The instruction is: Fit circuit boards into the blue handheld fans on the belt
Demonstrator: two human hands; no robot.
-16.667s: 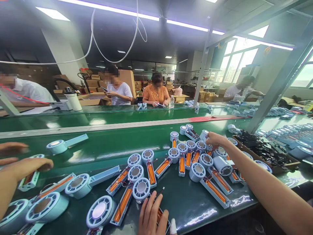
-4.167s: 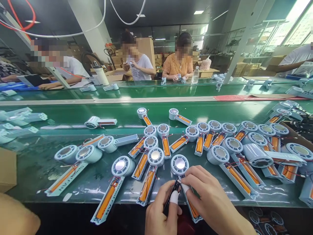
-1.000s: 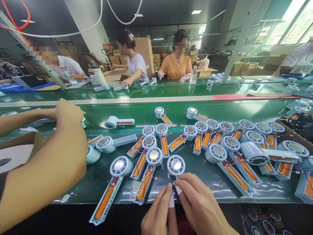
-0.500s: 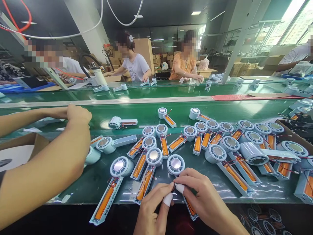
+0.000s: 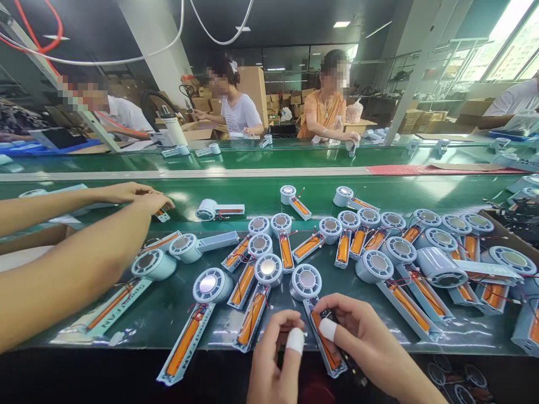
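Hands (image 5: pixel 275 359) have parted, black strip (image 5: pixel 355 367) in the right.

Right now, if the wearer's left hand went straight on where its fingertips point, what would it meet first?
The left hand would probably meet the fan handle just to its right, though it might pass above; depth is unclear.

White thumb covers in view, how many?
2. One cover is on the thumb of the left hand, the other cover on the thumb of the right hand. Co-workers' hands don't show clearly enough; more may be hidden.
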